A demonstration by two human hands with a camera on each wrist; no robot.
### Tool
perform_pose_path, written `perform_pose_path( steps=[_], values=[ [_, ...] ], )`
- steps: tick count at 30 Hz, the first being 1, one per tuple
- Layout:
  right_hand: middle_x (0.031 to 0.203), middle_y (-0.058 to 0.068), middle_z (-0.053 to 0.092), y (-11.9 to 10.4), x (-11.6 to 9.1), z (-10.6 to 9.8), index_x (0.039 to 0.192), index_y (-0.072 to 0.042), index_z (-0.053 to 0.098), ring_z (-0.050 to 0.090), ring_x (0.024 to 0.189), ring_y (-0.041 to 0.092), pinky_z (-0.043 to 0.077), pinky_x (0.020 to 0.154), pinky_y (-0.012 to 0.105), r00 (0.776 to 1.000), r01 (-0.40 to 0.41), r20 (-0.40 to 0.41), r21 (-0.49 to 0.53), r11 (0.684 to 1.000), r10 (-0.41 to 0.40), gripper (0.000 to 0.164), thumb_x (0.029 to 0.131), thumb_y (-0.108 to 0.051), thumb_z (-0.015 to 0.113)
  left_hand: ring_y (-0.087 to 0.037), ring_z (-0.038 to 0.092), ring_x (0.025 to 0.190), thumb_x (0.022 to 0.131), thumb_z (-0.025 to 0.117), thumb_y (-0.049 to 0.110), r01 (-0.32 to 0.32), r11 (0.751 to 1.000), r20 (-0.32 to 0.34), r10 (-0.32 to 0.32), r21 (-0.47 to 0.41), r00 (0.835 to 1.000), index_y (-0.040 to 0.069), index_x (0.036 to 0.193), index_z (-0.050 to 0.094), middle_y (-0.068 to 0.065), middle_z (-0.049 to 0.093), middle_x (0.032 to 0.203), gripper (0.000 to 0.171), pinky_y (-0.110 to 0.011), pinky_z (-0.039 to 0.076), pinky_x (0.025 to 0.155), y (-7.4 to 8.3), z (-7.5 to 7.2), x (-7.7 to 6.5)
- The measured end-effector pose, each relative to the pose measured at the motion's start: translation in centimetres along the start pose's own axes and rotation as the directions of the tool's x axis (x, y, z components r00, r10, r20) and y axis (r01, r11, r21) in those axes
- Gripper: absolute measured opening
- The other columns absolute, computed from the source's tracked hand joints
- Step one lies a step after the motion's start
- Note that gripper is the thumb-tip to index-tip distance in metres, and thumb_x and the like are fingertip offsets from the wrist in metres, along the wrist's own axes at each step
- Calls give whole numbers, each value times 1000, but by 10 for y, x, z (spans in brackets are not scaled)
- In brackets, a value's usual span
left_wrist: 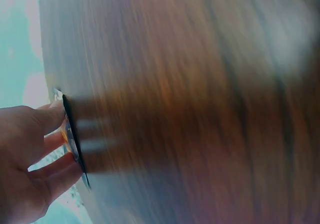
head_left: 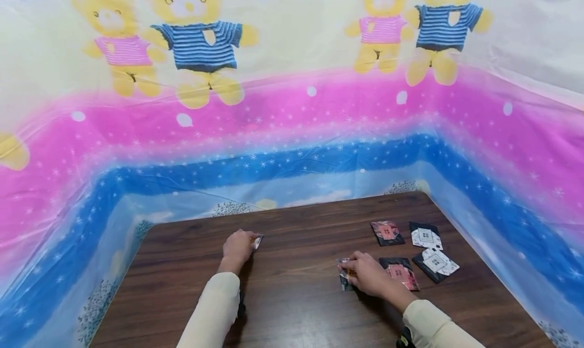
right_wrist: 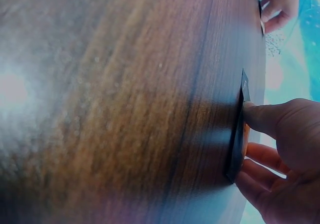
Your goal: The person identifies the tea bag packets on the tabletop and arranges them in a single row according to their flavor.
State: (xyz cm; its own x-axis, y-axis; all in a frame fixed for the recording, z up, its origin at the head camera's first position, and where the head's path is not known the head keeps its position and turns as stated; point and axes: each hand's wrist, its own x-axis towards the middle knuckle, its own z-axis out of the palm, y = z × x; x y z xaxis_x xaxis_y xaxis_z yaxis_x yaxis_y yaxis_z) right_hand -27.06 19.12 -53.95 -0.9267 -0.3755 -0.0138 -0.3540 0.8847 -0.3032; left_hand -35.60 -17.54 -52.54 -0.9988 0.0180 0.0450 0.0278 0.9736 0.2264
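On the left of the table, my left hand [head_left: 238, 245] grips a small flat sachet [head_left: 258, 241], mostly hidden under the fingers. In the left wrist view the thumb and fingers span the thin sachet [left_wrist: 71, 131] close over the wood. My right hand [head_left: 371, 274] holds a second sachet [head_left: 344, 282], dark with a grey and orange print. Its dark edge [right_wrist: 237, 144] shows in the right wrist view, low over the table, thumb at one end and fingers at the other. Right behind this hand lies a black and red sachet [head_left: 401, 273], partly covered by it.
Several more square sachets lie at the right: a red and black one [head_left: 387, 232], a white and black one [head_left: 426, 236], and another white and black one [head_left: 436, 263] overlapping its corner. A bear-printed curtain [head_left: 292, 114] surrounds the brown wooden table [head_left: 301, 236] at its back and sides.
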Motion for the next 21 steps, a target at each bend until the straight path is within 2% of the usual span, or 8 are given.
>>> perform_pose_path(
  steps=[11,15,21],
  values=[
    [113,4,63,2,-4,4,125,-19,75,58,100,22,52,90,43,1000,-26,-1,4,1000,26,37,89,-21,80,-37,65,86,99,65,18,120,993,1,-120,-14,993,9,129,71,-22,67,111,32,-54,57,72,-36,-7,-10],
    [116,6,63,1,-5,2,127,-20,74,59,102,23,53,92,45,999,-33,13,6,999,33,38,89,-22,80,-38,66,88,99,65,18,136,991,1,-136,-14,991,7,129,70,-23,67,111,32,-55,57,74,-42,-8,-13],
    [119,8,64,-1,-4,-2,127,-17,74,59,105,25,52,95,47,1000,-27,16,4,1000,27,37,90,-21,79,-43,66,89,103,56,13,176,984,-17,-176,-11,984,7,125,72,-25,66,106,28,-58,57,75,-47,-13,-17]
  ],
)
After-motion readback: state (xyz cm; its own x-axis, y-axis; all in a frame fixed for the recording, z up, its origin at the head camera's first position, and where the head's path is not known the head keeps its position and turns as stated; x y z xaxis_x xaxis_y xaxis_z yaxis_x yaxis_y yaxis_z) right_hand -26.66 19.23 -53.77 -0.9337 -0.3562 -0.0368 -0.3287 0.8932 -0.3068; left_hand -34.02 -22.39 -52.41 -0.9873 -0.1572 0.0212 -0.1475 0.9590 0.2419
